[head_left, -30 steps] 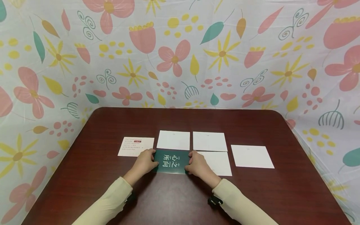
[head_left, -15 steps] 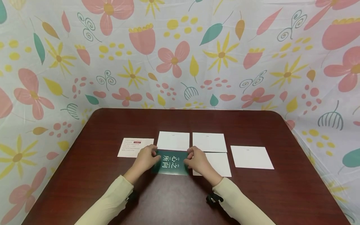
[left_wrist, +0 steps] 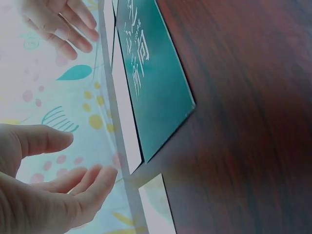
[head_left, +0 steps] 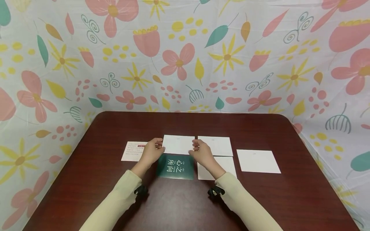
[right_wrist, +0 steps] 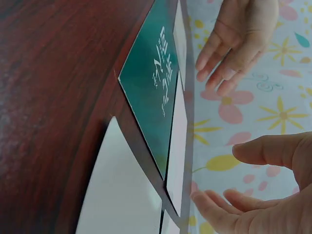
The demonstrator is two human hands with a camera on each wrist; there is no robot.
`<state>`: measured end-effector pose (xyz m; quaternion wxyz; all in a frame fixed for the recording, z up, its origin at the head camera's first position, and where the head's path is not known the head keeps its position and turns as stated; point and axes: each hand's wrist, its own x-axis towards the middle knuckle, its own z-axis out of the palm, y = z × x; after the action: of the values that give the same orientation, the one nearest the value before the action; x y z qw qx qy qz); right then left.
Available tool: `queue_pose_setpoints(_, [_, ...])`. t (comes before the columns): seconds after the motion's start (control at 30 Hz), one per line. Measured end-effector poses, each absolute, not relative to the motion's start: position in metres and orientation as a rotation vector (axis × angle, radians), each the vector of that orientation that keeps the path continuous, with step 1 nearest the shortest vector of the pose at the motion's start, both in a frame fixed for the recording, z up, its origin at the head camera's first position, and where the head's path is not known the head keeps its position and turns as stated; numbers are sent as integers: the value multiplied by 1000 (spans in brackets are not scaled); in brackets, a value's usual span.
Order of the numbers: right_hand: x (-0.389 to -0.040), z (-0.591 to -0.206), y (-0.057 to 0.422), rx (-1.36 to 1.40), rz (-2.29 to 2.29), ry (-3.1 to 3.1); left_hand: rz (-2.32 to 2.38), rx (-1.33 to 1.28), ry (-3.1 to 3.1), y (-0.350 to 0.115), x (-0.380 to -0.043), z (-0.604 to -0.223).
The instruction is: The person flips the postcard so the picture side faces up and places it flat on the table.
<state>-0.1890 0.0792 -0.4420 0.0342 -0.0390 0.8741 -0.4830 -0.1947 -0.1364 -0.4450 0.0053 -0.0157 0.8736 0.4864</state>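
Observation:
A dark green card [head_left: 176, 171] with white Chinese characters lies flat near the middle of the table, its writing turned sideways. Just beyond it lies a white card [head_left: 179, 146]. My left hand [head_left: 151, 152] hovers by the left end of the white card, thumb and fingers apart and holding nothing. Opposite, my right hand [head_left: 203, 154] hovers near that card's right end, likewise with nothing between thumb and fingers. Both wrist views show the hands raised off the green card [left_wrist: 168, 97], with a gap between them and the cards.
To the left lies a pale card with red print [head_left: 131, 154], partly behind my left hand. On the right are a far white card [head_left: 216, 147], a near white card [head_left: 221, 165] and a separate white card [head_left: 258, 162]. A floral cloth [head_left: 185, 86] hangs behind the brown table [head_left: 173, 205].
Both hands have let go of the green card's ends and moved up and away from me, toward the white card behind it. The green card stays in place.

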Motion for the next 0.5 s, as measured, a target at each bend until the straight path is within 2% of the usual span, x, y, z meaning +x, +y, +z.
queue_pose_setpoints(0.5, [-195, -441, 74, -61, -1395, 2646, 1503, -107, 2597, -128, -210, -454])
